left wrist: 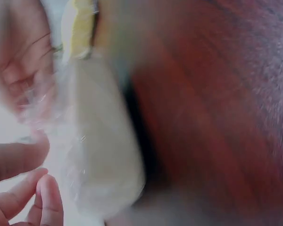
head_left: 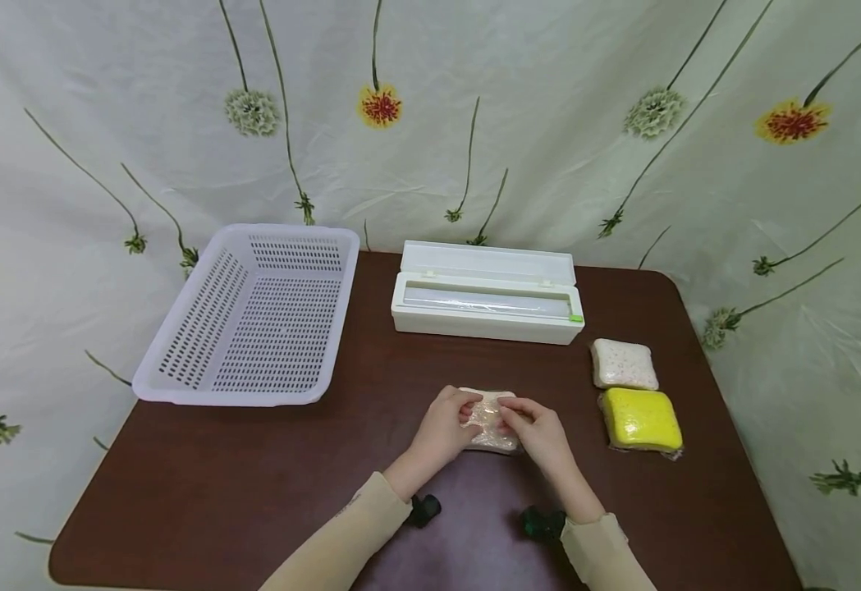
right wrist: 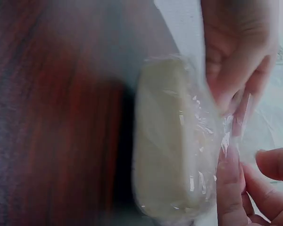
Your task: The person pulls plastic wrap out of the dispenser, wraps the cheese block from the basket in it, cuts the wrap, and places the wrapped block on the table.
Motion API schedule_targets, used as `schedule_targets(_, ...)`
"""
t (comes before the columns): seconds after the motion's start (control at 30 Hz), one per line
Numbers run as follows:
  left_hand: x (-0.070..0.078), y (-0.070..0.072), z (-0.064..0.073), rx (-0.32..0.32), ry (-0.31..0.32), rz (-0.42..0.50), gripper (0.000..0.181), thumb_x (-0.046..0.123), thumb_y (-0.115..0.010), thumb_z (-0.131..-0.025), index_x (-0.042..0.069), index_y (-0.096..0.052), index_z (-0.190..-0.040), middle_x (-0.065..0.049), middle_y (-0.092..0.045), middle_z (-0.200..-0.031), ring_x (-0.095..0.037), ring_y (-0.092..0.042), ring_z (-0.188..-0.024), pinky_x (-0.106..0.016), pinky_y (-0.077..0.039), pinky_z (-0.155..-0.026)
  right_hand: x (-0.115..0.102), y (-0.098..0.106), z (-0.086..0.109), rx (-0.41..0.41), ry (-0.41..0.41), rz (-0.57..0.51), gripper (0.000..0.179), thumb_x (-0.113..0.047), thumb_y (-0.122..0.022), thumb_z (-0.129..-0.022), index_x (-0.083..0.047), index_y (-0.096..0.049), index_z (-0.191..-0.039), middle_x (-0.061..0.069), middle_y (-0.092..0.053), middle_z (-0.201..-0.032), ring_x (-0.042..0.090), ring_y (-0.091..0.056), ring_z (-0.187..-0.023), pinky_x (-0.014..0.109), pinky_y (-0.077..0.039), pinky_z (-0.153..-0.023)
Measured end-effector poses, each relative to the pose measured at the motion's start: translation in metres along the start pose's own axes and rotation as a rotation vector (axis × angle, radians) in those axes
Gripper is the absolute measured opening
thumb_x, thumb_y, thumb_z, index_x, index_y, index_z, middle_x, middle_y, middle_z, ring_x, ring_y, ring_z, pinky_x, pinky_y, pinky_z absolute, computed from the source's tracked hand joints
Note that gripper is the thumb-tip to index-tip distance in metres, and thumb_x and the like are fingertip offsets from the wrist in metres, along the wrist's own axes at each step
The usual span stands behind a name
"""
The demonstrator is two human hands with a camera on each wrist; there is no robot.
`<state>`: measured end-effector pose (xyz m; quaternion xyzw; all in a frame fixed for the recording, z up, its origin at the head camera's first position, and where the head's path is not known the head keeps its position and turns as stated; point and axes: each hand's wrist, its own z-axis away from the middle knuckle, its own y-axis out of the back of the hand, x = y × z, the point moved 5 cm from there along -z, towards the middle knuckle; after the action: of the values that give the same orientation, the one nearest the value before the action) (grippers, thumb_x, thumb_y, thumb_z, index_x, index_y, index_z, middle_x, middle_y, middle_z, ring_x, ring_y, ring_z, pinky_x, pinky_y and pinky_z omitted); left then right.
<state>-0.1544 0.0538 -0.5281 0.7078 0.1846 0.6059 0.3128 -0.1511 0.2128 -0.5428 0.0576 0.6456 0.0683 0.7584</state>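
Note:
A pale block that looks like a sponge (head_left: 491, 423), wrapped in clear plastic wrap (right wrist: 200, 141), lies on the table between both hands. From the left, my left hand (head_left: 441, 423) reaches over it, thumb and fingers bent at the wrap. My right hand (head_left: 541, 435) is on the opposite side, its fingers also at the film. Loose film stretches up between the fingertips in the right wrist view. The sponge stands out as a pale rounded slab (left wrist: 104, 136) in the left wrist view, blurred. Exact fingertip contact is partly hidden.
A white perforated basket (head_left: 145, 386) stands at the back left. Behind the hands is a white wrap dispenser (head_left: 485, 328) with its lid up and a film roll inside. To the right lie a white speckled wrapped block (head_left: 625, 364) and a yellow wrapped block (head_left: 643, 419).

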Motion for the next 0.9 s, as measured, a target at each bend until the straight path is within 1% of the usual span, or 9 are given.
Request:
schedule_targets(0.03, -0.002, 0.004, 0.000, 0.007, 0.005, 0.021, 0.037, -0.002, -0.077, -0.078, 0.001, -0.069, -0.114, -0.006, -0.056, -0.095, -0.014, -0.059, -0.082, -0.020, -0.051, -0.072, 0.000, -0.001, 0.001, -0.002, 0.031, 0.045, 0.025, -0.004, -0.066, -0.092, 0.008, -0.068, -0.115, 0.018, -0.070, -0.095, 0.008, -0.068, -0.070, 0.019, -0.056, -0.065)
schedule_targets(0.1, -0.006, 0.012, 0.001, 0.021, 0.009, 0.041, 0.033, -0.005, -0.074, -0.079, 0.003, -0.070, -0.111, -0.006, -0.057, -0.095, -0.014, -0.060, -0.082, -0.021, -0.053, -0.073, -0.001, -0.005, 0.003, 0.000, 0.121, 0.190, 0.024, -0.002, -0.066, -0.091, 0.004, -0.070, -0.114, 0.015, -0.069, -0.094, 0.006, -0.065, -0.072, 0.017, -0.053, -0.065)
schedule_targets(0.23, -0.011, 0.025, 0.003, 0.016, 0.005, 0.008, 0.029, -0.004, -0.073, -0.082, 0.006, -0.071, -0.109, -0.005, -0.058, -0.099, -0.014, -0.060, -0.084, -0.023, -0.053, -0.073, -0.010, -0.014, 0.010, 0.037, 0.342, 0.518, 0.026, 0.002, -0.067, -0.087, 0.002, -0.073, -0.113, 0.008, -0.060, -0.089, 0.007, -0.051, -0.070, 0.019, -0.044, -0.061)
schedule_targets(0.37, -0.013, 0.028, 0.005, -0.016, -0.079, -0.087, 0.028, 0.000, -0.074, -0.083, 0.008, -0.071, -0.110, -0.006, -0.062, -0.106, -0.020, -0.059, -0.093, -0.030, -0.053, -0.079, -0.017, -0.030, 0.019, 0.093, 0.522, 0.730, 0.030, 0.004, -0.070, -0.082, 0.006, -0.071, -0.112, 0.008, -0.054, -0.086, 0.014, -0.049, -0.071, 0.026, -0.043, -0.060)
schedule_targets(0.53, -0.015, 0.026, 0.008, -0.070, -0.196, -0.234, 0.033, 0.001, -0.076, -0.081, 0.009, -0.070, -0.113, -0.008, -0.064, -0.123, -0.027, -0.055, -0.114, -0.040, -0.050, -0.094, -0.019, -0.044, 0.026, 0.197, 0.667, 0.998, 0.031, -0.007, -0.078, -0.079, 0.000, -0.073, -0.109, 0.009, -0.054, -0.090, 0.026, -0.051, -0.081, 0.037, -0.040, -0.066)
schedule_targets(0.63, -0.015, 0.024, 0.011, -0.116, -0.257, -0.300, 0.038, 0.002, -0.078, -0.080, 0.009, -0.069, -0.116, -0.008, -0.062, -0.132, -0.029, -0.052, -0.125, -0.042, -0.049, -0.100, -0.017, -0.041, 0.027, 0.201, 0.707, 1.036, 0.031, -0.014, -0.078, -0.081, -0.004, -0.074, -0.110, 0.009, -0.056, -0.099, 0.029, -0.052, -0.090, 0.041, -0.039, -0.071)
schedule_targets(0.77, -0.013, 0.023, 0.015, -0.169, -0.338, -0.394, 0.046, 0.005, -0.081, -0.079, 0.011, -0.067, -0.122, -0.008, -0.058, -0.140, -0.029, -0.047, -0.134, -0.043, -0.047, -0.104, -0.018, -0.016, 0.027, 0.180, 0.767, 0.878, 0.028, -0.010, -0.074, -0.082, -0.004, -0.074, -0.110, 0.012, -0.061, -0.109, 0.033, -0.055, -0.101, 0.048, -0.043, -0.079)
schedule_targets(0.83, -0.012, 0.022, 0.016, -0.184, -0.397, -0.465, 0.051, 0.007, -0.082, -0.078, 0.012, -0.065, -0.126, -0.008, -0.056, -0.141, -0.029, -0.046, -0.135, -0.043, -0.046, -0.105, -0.019, -0.002, 0.026, 0.142, 0.821, 0.820, 0.029, -0.006, -0.074, -0.081, -0.004, -0.075, -0.109, 0.013, -0.064, -0.113, 0.034, -0.057, -0.107, 0.051, -0.046, -0.084)
schedule_targets(0.9, -0.011, 0.020, 0.018, -0.194, -0.464, -0.550, 0.054, 0.007, -0.081, -0.079, 0.014, -0.063, -0.129, -0.006, -0.055, -0.143, -0.028, -0.047, -0.136, -0.041, -0.046, -0.106, -0.017, 0.008, 0.027, 0.065, 0.881, 0.839, 0.034, -0.004, -0.076, -0.078, -0.005, -0.074, -0.112, 0.013, -0.065, -0.120, 0.035, -0.057, -0.116, 0.054, -0.049, -0.090)
